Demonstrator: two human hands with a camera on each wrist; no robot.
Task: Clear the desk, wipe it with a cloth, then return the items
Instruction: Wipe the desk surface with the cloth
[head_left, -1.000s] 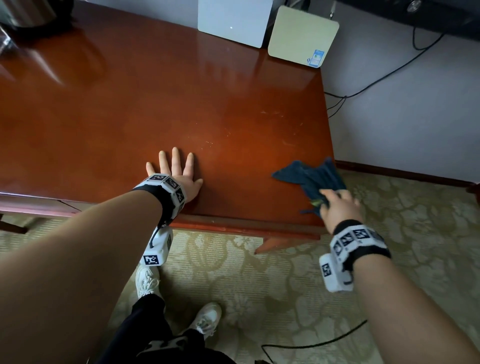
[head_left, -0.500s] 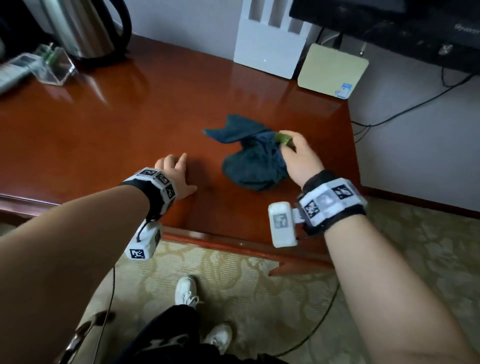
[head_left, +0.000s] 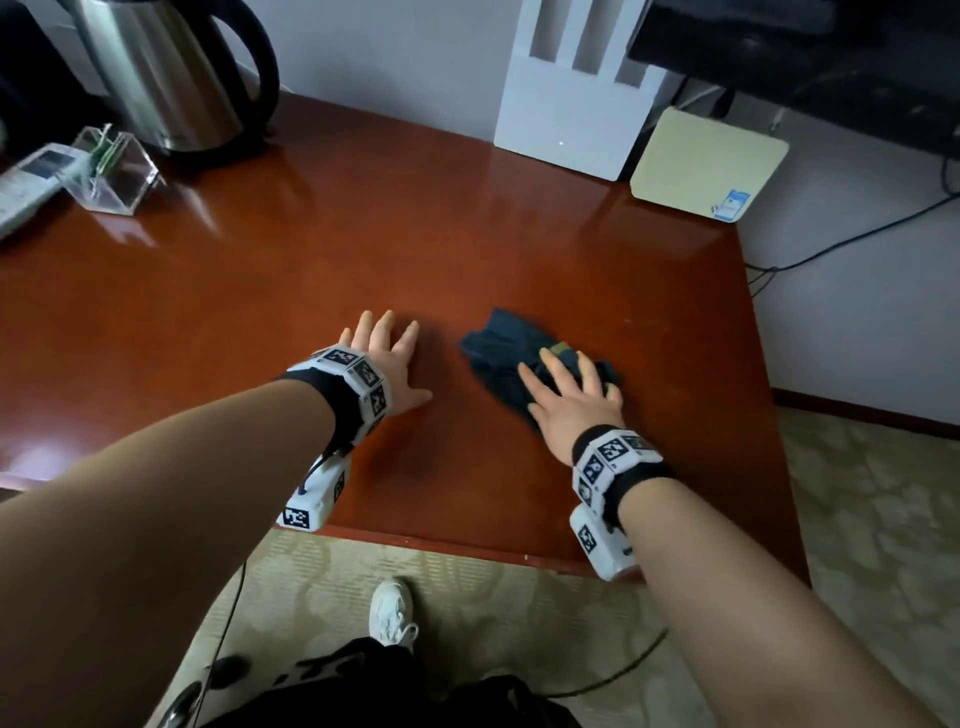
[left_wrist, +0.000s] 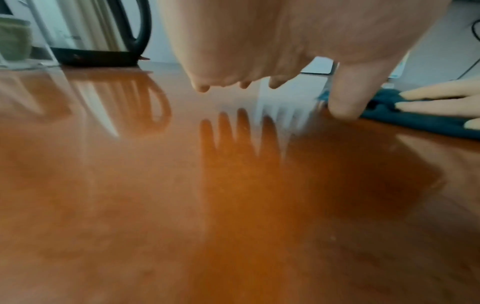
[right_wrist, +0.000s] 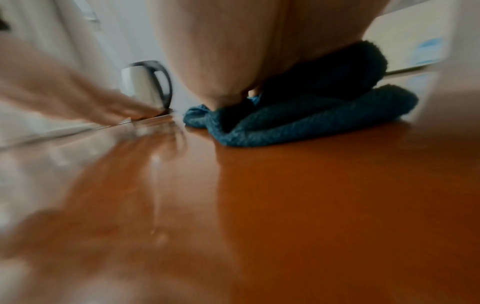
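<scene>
Dark-blue cloth (head_left: 511, 358) lies bunched on the red-brown counter (head_left: 322, 249), right of centre. My right hand (head_left: 571, 400) presses flat on it, fingers straight and spread. My left hand (head_left: 387, 358) sits just beside the cloth, fingers spread and straight; the left wrist view shows them just above the wood, thumb tip down. Kettle (head_left: 171, 73) and clear holder (head_left: 111, 169) stand far left, well apart.
</scene>
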